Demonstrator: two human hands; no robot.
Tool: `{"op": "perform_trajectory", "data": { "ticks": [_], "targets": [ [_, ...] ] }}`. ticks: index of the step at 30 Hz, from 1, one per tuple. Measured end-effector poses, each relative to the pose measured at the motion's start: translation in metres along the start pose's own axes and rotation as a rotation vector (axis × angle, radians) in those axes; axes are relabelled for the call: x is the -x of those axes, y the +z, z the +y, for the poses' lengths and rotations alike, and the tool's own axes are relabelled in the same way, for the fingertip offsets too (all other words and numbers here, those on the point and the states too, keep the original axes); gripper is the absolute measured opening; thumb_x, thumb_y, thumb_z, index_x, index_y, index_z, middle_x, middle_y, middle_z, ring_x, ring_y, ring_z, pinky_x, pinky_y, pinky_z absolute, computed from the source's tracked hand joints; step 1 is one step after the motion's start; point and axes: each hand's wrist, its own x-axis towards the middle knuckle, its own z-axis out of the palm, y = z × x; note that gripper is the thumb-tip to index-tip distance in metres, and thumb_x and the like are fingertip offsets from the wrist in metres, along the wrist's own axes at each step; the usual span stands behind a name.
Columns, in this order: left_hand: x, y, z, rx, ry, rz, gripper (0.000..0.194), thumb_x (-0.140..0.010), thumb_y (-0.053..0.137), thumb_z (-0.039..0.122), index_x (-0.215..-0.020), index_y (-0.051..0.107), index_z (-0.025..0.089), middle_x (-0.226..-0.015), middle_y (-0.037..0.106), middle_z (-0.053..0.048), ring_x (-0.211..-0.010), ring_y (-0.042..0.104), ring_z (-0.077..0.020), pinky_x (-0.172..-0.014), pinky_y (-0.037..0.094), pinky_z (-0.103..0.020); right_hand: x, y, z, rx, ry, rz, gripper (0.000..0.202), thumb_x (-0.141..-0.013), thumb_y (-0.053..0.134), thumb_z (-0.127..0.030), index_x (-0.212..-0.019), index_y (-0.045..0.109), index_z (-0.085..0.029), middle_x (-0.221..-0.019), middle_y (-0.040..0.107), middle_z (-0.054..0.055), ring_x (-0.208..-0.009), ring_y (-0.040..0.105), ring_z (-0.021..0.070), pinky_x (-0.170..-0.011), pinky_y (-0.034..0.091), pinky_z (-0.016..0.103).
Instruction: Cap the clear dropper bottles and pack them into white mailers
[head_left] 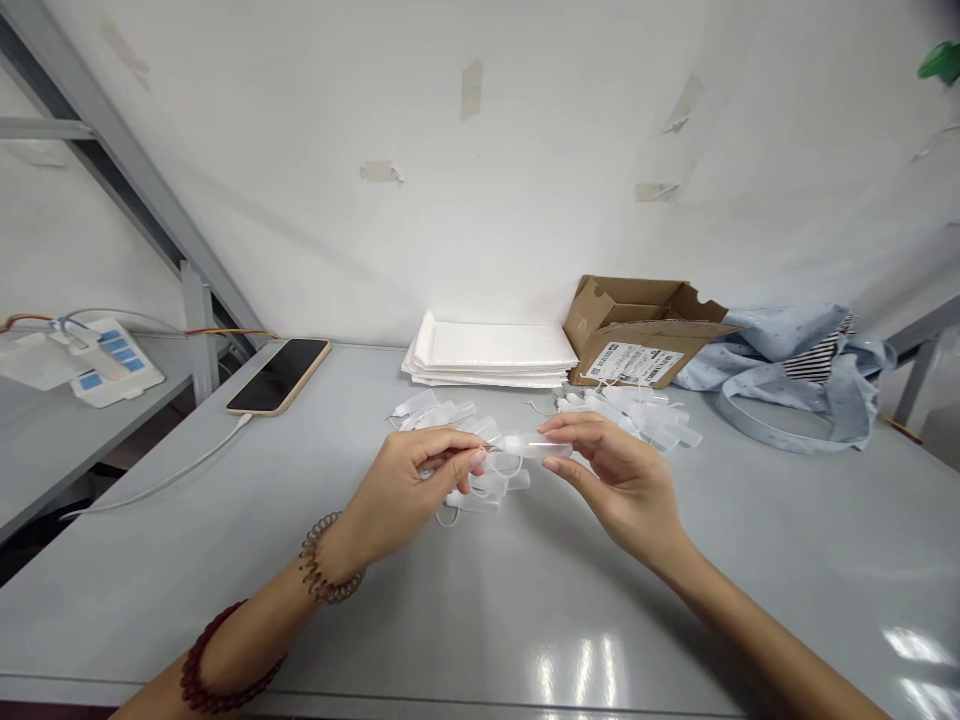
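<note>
A small translucent needle-tip squeeze bottle (544, 446) is held level above the table, its white neck facing left. My right hand (619, 480) grips the bottle's body between thumb and fingers. My left hand (420, 485) pinches the thin tip end; whether a cap is between these fingers is too small to tell. A thin loop hangs just below the neck. Beneath and behind my hands lies a loose pile of similar bottles (480, 503), partly hidden by my left hand. A second group of bottles (652, 412) lies behind my right hand.
A stack of white padded envelopes (491, 350) lies against the wall, beside an open cardboard box (630, 340). A light blue cloth bag (795, 370) is at the right. On the left, a phone (281, 375) rests on the grey table (300, 640), its white cable trailing forward.
</note>
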Motion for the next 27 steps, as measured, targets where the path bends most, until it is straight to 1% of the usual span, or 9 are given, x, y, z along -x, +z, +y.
{"op": "perform_trajectory", "data": {
  "ticks": [5,11,16,19,23,27],
  "targets": [
    [0.0,0.0002,0.0001,-0.019,0.006,-0.007,0.016,-0.087,0.055,0.026,-0.087,0.07,0.018,-0.074,0.066,0.0,-0.06,0.059,-0.0102,-0.056,0.049,-0.02,-0.0011,-0.0002,-0.0027,0.075,-0.068,0.005,0.02,-0.081,0.063,-0.011,-0.095,0.065,-0.024,-0.094,0.066,0.004,-0.09,0.063,0.0194,-0.075,0.052,0.035],
    [0.0004,0.0017,-0.0022,-0.108,0.077,-0.005,0.015,-0.086,0.055,0.02,-0.085,0.069,0.017,-0.074,0.066,0.0,-0.058,0.059,-0.0095,-0.056,0.048,-0.019,-0.0038,-0.002,-0.0066,0.174,-0.192,-0.01,0.024,-0.08,0.061,-0.006,-0.096,0.065,-0.023,-0.094,0.069,0.005,-0.089,0.065,0.019,-0.076,0.053,0.034],
    [0.0,0.0043,-0.0065,-0.24,0.197,-0.016,0.017,-0.087,0.051,0.015,-0.086,0.068,0.016,-0.069,0.065,-0.001,-0.06,0.057,-0.0113,-0.058,0.046,-0.021,-0.0052,-0.0036,-0.0044,0.195,-0.202,-0.058,0.026,-0.083,0.057,-0.006,-0.098,0.064,-0.025,-0.095,0.07,0.005,-0.09,0.066,0.0208,-0.074,0.055,0.036],
    [-0.0005,0.0056,-0.0075,-0.303,0.259,-0.027,0.018,-0.087,0.05,0.014,-0.085,0.068,0.015,-0.066,0.064,-0.001,-0.06,0.056,-0.0123,-0.059,0.045,-0.023,-0.0045,-0.0037,-0.0031,0.201,-0.232,-0.082,0.028,-0.084,0.054,-0.005,-0.101,0.062,-0.026,-0.094,0.07,0.005,-0.09,0.066,0.0211,-0.074,0.055,0.038],
    [-0.0011,0.0066,-0.0074,-0.337,0.282,-0.039,0.019,-0.087,0.049,0.013,-0.083,0.067,0.015,-0.065,0.063,-0.001,-0.059,0.055,-0.0118,-0.059,0.043,-0.023,-0.0029,-0.0029,-0.0023,0.204,-0.262,-0.103,0.032,-0.084,0.051,-0.002,-0.104,0.061,-0.026,-0.096,0.07,0.006,-0.088,0.066,0.0211,-0.074,0.054,0.04],
    [-0.0009,0.0075,-0.009,-0.351,0.284,-0.039,0.019,-0.087,0.049,0.011,-0.082,0.067,0.015,-0.063,0.062,0.0,-0.057,0.054,-0.0108,-0.055,0.041,-0.021,-0.0017,-0.001,0.0002,0.19,-0.264,-0.115,0.032,-0.084,0.05,-0.001,-0.104,0.06,-0.024,-0.098,0.07,0.007,-0.087,0.066,0.0205,-0.072,0.055,0.038]
  ]
}}
